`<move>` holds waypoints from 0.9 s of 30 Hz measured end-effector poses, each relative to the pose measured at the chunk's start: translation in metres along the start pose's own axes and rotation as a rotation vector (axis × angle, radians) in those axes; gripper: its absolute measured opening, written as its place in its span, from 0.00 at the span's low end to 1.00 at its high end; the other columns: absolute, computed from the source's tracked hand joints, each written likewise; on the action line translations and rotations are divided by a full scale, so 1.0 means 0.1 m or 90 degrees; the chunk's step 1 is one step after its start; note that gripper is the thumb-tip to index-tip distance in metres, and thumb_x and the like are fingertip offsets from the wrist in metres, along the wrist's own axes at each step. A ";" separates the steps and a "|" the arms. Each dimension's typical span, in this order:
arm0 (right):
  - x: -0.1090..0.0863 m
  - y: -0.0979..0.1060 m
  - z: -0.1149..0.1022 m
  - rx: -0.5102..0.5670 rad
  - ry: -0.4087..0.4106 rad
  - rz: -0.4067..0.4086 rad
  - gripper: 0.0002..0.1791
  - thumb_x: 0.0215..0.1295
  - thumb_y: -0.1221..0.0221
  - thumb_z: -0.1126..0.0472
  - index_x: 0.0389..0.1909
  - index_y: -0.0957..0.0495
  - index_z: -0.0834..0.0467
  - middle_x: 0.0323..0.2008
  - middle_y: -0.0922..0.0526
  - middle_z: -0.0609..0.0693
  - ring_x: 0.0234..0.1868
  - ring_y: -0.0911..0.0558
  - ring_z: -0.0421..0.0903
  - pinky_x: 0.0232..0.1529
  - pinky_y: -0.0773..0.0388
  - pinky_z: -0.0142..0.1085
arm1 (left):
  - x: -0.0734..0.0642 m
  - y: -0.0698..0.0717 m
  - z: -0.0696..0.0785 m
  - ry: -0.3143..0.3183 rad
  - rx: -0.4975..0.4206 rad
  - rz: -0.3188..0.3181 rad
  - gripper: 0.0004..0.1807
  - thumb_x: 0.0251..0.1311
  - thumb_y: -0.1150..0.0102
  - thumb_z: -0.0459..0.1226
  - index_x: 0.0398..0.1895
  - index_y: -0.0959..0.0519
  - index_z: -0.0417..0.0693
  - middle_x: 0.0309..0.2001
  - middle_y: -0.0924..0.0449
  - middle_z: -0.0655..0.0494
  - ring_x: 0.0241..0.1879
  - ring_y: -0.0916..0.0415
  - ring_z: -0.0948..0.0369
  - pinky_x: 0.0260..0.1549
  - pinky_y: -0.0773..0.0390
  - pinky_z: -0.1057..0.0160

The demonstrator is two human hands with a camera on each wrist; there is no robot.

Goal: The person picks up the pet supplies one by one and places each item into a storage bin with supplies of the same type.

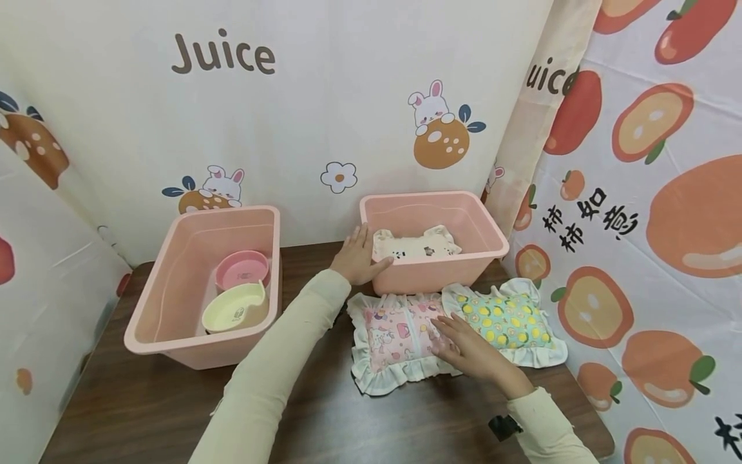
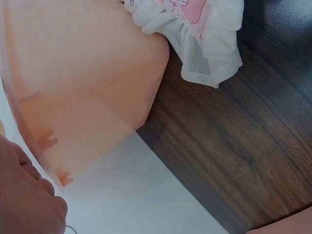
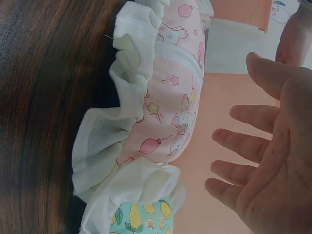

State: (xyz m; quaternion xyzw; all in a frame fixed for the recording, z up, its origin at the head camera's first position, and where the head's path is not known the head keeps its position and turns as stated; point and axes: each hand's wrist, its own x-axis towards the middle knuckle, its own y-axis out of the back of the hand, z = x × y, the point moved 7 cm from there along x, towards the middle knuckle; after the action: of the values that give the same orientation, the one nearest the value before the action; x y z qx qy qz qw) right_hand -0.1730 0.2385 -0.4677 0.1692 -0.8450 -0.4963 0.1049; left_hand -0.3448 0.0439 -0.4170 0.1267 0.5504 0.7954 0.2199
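- Left hand (image 1: 356,261): open, fingers extended, resting at the left front corner of the right-hand tub (image 1: 431,274).
- Right hand (image 1: 466,351): open, fingers spread, holding nothing, above the pink pillow (image 1: 385,341).
- Pillows: three, soft fabric. Pink pillow and green pillow (image 1: 510,322), both plump and rectangular with gathered white ruffles, lie side by side on the table (image 1: 324,399), in front of the right-hand tub. Pink print carries a pale strip; green print shows yellow fruit. Cream pillow (image 1: 420,247) sits inside that tub.
- Tubs: two, smooth pink, flared walls, rounded rims.
- Bowls: two, in the left-hand tub (image 1: 203,359); pink bowl (image 1: 240,269) and yellow-green bowl (image 1: 228,310), near each other.
- Table: dark, wood-grained surface.
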 end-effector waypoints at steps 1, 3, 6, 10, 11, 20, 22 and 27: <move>0.00 0.00 0.00 0.003 -0.002 -0.001 0.32 0.67 0.42 0.52 0.67 0.34 0.65 0.66 0.34 0.67 0.70 0.45 0.69 0.64 0.43 0.65 | 0.00 0.00 0.00 0.001 -0.003 0.000 0.53 0.64 0.64 0.66 0.75 0.63 0.36 0.76 0.70 0.43 0.76 0.71 0.50 0.73 0.63 0.53; 0.00 -0.02 0.01 0.010 -0.008 -0.005 0.32 0.66 0.42 0.52 0.67 0.34 0.64 0.66 0.33 0.65 0.70 0.45 0.69 0.64 0.44 0.64 | 0.00 -0.01 -0.01 0.004 -0.008 0.000 0.53 0.64 0.65 0.67 0.75 0.63 0.36 0.76 0.70 0.44 0.76 0.71 0.50 0.73 0.63 0.53; 0.00 -0.04 0.03 0.015 -0.019 -0.012 0.33 0.66 0.42 0.50 0.67 0.34 0.63 0.66 0.33 0.64 0.70 0.45 0.68 0.64 0.44 0.64 | -0.01 -0.01 -0.01 0.012 -0.001 -0.001 0.52 0.64 0.64 0.66 0.75 0.63 0.36 0.77 0.71 0.44 0.76 0.71 0.51 0.73 0.62 0.54; 0.00 -0.05 0.03 0.018 -0.027 -0.018 0.34 0.66 0.42 0.49 0.68 0.35 0.62 0.67 0.35 0.63 0.71 0.46 0.68 0.65 0.45 0.64 | 0.00 -0.03 -0.02 0.025 0.013 -0.005 0.51 0.65 0.63 0.65 0.75 0.63 0.37 0.77 0.71 0.45 0.76 0.71 0.51 0.73 0.62 0.55; 0.00 -0.05 0.03 0.019 -0.027 -0.019 0.34 0.66 0.42 0.49 0.68 0.35 0.62 0.67 0.35 0.64 0.71 0.47 0.68 0.65 0.45 0.65 | 0.00 -0.04 -0.02 0.028 0.016 -0.006 0.52 0.65 0.63 0.65 0.75 0.63 0.37 0.77 0.71 0.45 0.76 0.71 0.51 0.73 0.62 0.55; 0.11 -0.03 0.00 -0.011 0.013 -0.020 0.34 0.67 0.42 0.50 0.67 0.36 0.65 0.68 0.37 0.66 0.71 0.47 0.69 0.64 0.45 0.65 | 0.02 -0.04 -0.03 0.036 0.020 -0.001 0.53 0.64 0.62 0.66 0.75 0.63 0.37 0.77 0.69 0.44 0.76 0.67 0.50 0.73 0.59 0.54; 0.16 -0.03 0.01 -0.017 0.017 -0.024 0.35 0.67 0.42 0.49 0.67 0.36 0.65 0.68 0.37 0.66 0.71 0.47 0.69 0.64 0.45 0.64 | 0.03 -0.05 -0.04 0.037 0.020 -0.001 0.53 0.64 0.62 0.66 0.75 0.63 0.37 0.77 0.69 0.44 0.76 0.68 0.50 0.73 0.60 0.55; 0.28 -0.06 0.00 -0.026 0.025 -0.034 0.36 0.65 0.40 0.49 0.68 0.36 0.64 0.68 0.37 0.66 0.71 0.46 0.68 0.64 0.43 0.64 | 0.08 -0.08 -0.04 0.040 0.030 -0.004 0.53 0.63 0.63 0.67 0.75 0.64 0.38 0.77 0.70 0.45 0.76 0.70 0.52 0.73 0.61 0.56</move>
State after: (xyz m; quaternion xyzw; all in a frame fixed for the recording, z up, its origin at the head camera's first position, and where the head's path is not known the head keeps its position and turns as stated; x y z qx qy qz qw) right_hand -0.1976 0.2251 -0.4729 0.1993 -0.8276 -0.5129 0.1113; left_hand -0.3516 0.0468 -0.4267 0.1049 0.5758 0.7853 0.2019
